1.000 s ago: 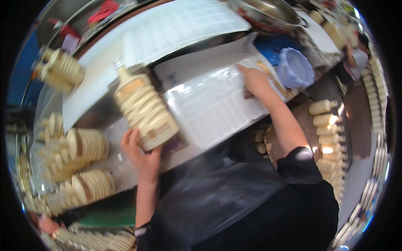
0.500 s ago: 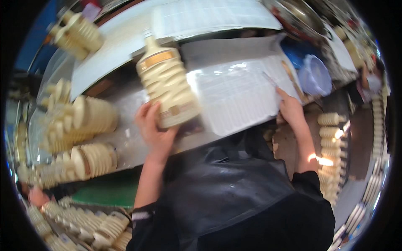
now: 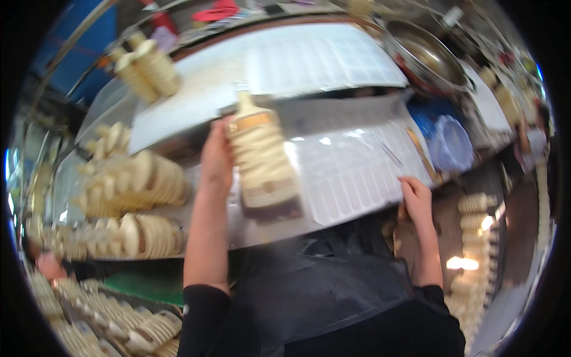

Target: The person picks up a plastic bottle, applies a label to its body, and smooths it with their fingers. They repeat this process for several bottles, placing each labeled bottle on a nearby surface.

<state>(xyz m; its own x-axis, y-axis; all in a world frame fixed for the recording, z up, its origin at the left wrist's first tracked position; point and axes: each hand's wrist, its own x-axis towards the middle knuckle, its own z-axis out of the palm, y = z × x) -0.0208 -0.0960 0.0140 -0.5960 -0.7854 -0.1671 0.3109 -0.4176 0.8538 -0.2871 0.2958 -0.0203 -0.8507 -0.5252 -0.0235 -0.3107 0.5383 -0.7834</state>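
Observation:
A cream bottle (image 3: 262, 152) with wavy ridges, an orange-brown band and a clear neck leans in front of me, its base toward me. My left hand (image 3: 219, 152) is at its upper left side, fingers closed around the edge by the shoulder and partly hidden behind it. Past the tray's near right edge, my right hand (image 3: 416, 193) is loosely curled, with nothing visible in it. A thin grey tool (image 3: 391, 154) lies on the clear ribbed plastic tray (image 3: 351, 178), just beyond those fingers and seemingly apart from them. The bottle and left hand are blurred.
Several similar bottles (image 3: 151, 178) lie stacked at the left, and more (image 3: 151, 68) stand at the far left. A purple basin (image 3: 450, 146) and a metal bowl (image 3: 425, 56) are at the right. Rows of bottles (image 3: 473, 238) stand low at the right. A co-worker's hand (image 3: 50, 266) shows at the left.
My left hand has moved from the bottle's base up to its upper left side. My right hand has drawn back from the thin tool, fingers now curled. The whole view has shifted.

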